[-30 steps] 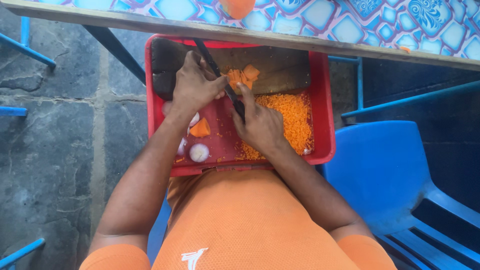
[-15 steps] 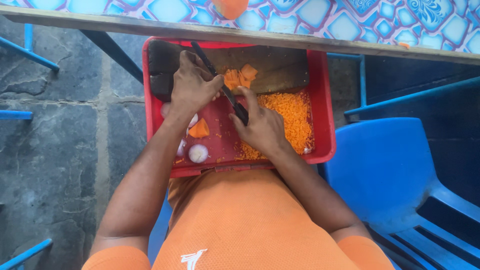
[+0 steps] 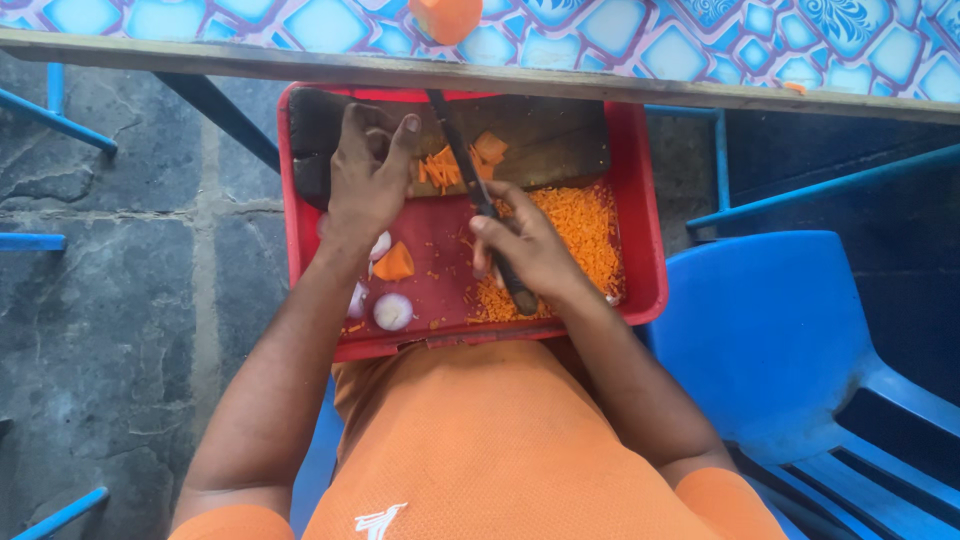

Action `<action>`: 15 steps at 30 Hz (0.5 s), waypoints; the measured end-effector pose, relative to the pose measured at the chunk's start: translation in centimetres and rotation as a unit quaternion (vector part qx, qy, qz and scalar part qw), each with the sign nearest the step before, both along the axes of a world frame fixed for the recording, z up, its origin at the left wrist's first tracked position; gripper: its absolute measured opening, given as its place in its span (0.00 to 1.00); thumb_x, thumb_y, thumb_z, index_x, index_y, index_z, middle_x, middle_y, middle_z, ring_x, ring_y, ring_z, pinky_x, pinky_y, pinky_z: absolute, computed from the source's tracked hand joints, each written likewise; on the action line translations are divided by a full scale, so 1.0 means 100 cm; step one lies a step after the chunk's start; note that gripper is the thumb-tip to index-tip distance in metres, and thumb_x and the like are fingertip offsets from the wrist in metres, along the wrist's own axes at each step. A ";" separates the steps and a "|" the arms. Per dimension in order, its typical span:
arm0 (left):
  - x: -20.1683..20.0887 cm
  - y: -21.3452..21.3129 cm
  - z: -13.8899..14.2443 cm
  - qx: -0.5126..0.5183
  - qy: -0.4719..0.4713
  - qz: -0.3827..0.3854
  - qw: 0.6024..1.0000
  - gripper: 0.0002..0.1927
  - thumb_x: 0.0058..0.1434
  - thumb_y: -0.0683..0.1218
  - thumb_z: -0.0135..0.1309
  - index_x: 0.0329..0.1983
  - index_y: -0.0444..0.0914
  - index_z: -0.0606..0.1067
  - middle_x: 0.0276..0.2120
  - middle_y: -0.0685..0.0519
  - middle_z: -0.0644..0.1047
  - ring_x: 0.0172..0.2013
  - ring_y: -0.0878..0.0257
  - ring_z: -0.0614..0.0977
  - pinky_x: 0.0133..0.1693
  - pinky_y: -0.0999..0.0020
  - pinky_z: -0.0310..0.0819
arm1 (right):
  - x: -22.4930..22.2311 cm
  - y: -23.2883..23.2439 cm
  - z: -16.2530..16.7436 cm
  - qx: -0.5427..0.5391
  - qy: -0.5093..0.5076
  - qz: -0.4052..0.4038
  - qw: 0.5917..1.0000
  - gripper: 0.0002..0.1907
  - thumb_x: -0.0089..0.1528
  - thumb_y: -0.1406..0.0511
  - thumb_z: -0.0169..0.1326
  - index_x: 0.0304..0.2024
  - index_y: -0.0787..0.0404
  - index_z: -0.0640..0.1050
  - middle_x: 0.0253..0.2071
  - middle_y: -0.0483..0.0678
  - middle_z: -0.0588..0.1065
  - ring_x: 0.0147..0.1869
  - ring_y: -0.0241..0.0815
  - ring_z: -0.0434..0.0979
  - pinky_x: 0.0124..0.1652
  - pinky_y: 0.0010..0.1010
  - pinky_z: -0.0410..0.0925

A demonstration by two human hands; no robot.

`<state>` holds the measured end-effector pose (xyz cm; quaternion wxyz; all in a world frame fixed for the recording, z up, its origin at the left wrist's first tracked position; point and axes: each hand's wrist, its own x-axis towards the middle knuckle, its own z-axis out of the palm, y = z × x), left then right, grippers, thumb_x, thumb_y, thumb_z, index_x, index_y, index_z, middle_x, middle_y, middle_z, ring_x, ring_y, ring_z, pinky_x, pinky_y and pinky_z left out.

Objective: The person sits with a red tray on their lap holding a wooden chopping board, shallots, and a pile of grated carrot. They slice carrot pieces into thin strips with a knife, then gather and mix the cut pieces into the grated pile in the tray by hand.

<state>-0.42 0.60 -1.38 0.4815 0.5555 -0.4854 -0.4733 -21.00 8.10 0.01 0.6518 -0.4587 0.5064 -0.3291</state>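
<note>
**Knife over carrot in the red tray**

Nearest you, the red tray (image 3: 650, 290) rests on your lap. By its near left corner lie 2 pale onion pieces (image 3: 392, 311) and 1 carrot wedge (image 3: 394, 263). Your right hand (image 3: 525, 250) is closed around the dark handle of the knife (image 3: 470, 170), above the heap of diced carrot (image 3: 580, 235) along the tray's right side. The blade points toward the far edge, lying across the sliced carrot (image 3: 455, 165) on the dark cutting board (image 3: 550, 145). Your left hand (image 3: 368, 180) presses down on the board's left part, fingers curled, holding nothing. Beyond sits the patterned table edge (image 3: 620, 50).
</note>
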 end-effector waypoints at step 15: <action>-0.061 -0.039 0.038 -0.156 -0.517 -0.229 0.810 0.21 0.46 0.57 0.72 0.36 0.40 0.82 0.36 0.45 0.82 0.41 0.47 0.84 0.43 0.51 0.79 | -0.037 0.020 -0.009 -0.095 0.086 -0.102 0.986 0.31 0.69 0.65 0.53 0.71 0.59 0.58 0.26 0.47 0.76 0.20 0.34 0.72 0.22 0.24 0.66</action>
